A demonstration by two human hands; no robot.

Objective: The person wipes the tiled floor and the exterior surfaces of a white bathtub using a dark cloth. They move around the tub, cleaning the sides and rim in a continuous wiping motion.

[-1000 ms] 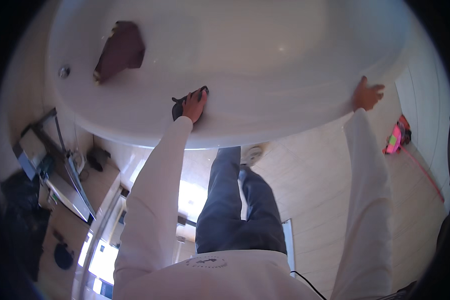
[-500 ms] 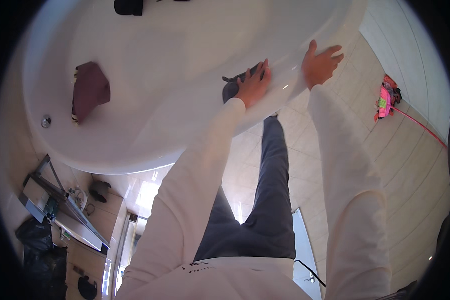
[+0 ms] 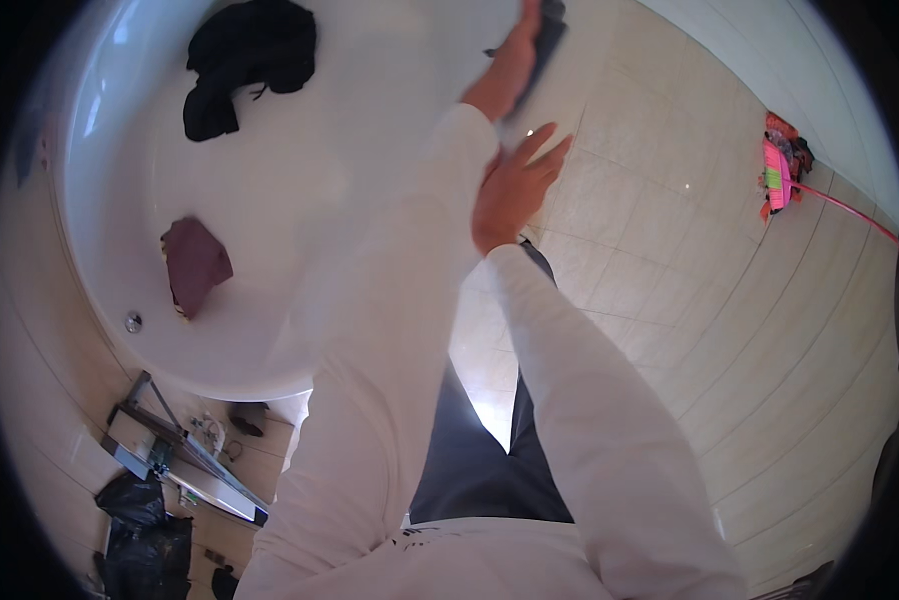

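My left hand (image 3: 513,68) is stretched far out along the white bathtub's (image 3: 240,385) near rim. Under its palm and fingers a dark grey cloth (image 3: 548,42) is pressed against the rim, bunched and partly covered by the hand. My right hand (image 3: 515,195) rests on the rim closer to me, fingers apart and holding nothing. A maroon folded cloth (image 3: 198,265) lies inside the tub near the metal drain (image 3: 134,322). Farther up in the tub is a heap of black clothing (image 3: 255,60).
At the right wall a pink-and-orange broom head (image 3: 778,185) with a red handle lies on the tiled floor (image 3: 650,200). At the lower left, a metal-framed panel (image 3: 185,450) leans near black plastic bags (image 3: 145,525).
My left hand has slid the grey cloth farther along the rim. My right hand has shifted left on the rim. The view has moved, showing more of the black clothing.
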